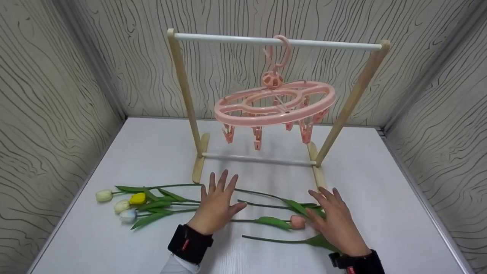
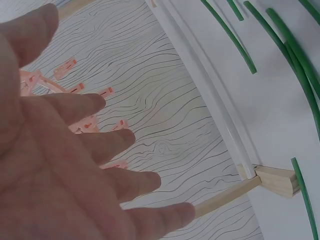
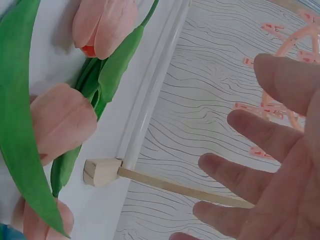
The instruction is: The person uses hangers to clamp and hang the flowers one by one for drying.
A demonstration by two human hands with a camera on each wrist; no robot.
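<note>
My left hand is spread, palm down, above the stem ends of artificial tulips. Their heads lie at the left: a yellow tulip, a pale blue tulip and cream ones. At the right, my right hand is likewise spread over more tulips and hides some heads. A pink tulip shows beside its thumb; the right wrist view shows further pink heads and a bit of blue in the corner. Neither hand holds anything.
Behind the hands a wooden stand carries a white rod. A pink oval clip hanger hangs from it by a hook, with several pegs below. Wood-patterned walls enclose the white table at the back and sides.
</note>
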